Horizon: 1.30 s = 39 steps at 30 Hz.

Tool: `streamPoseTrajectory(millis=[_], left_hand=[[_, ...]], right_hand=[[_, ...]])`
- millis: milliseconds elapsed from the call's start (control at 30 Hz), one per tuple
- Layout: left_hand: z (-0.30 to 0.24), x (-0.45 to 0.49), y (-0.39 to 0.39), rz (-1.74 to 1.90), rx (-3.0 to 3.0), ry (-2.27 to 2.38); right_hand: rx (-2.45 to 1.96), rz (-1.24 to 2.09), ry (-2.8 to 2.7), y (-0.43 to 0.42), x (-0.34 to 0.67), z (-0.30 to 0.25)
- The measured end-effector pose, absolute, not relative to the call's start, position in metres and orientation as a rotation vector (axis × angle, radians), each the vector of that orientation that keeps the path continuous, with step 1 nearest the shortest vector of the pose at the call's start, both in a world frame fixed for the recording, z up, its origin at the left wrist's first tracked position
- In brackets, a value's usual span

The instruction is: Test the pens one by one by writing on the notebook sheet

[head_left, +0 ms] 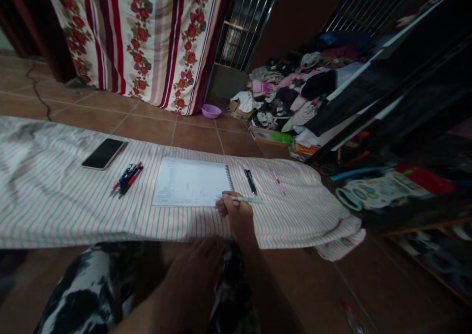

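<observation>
My right hand (pixel 236 208) is closed around a light green pen (pixel 252 200), at the lower right corner of a spiral notebook (pixel 184 181). Fingers hide the pen's writing end. The notebook lies open on a striped cloth, its coil along the right side, with faint marks on the page. My left hand (pixel 202 255) rests low by my knee in shadow, holding nothing that I can see; its fingers look stretched out, though dim. Right of the notebook lie a dark pen (pixel 250 182) and a pink pen (pixel 277 182).
A bunch of pens (pixel 127 179) and a black phone (pixel 104 153) lie left of the notebook on the striped cloth (pixel 55 191). Beyond it are a floral curtain (pixel 140 39), a purple bowl (pixel 211 111) and a heap of clothes (pixel 287 88). A cluttered shelf (pixel 438 255) stands right.
</observation>
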<state>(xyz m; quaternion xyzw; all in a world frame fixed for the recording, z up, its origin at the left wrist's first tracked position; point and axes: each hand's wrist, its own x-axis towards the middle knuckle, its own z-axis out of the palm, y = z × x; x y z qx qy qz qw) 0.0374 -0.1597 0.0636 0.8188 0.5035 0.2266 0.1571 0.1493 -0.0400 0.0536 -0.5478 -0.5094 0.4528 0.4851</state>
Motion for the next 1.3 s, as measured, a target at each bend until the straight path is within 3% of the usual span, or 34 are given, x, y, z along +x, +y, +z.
streamPoseTrajectory(millis=[233, 567, 1300], left_hand=[[0.026, 0.017, -0.080, 0.220, 2.545, 1.670], [0.002, 0.011, -0.063, 0.315, 2.545, 1.872], [-0.001, 0.006, -0.058, 0.419, 2.516, 1.822]], right_hand=[[-1.434, 0.945, -1.468, 0.031, 0.141, 0.006], [-1.397, 0.847, -1.690, 0.054, 0.138, -0.018], [-1.444, 0.816, -1.730, 0.056, 0.144, -0.018]])
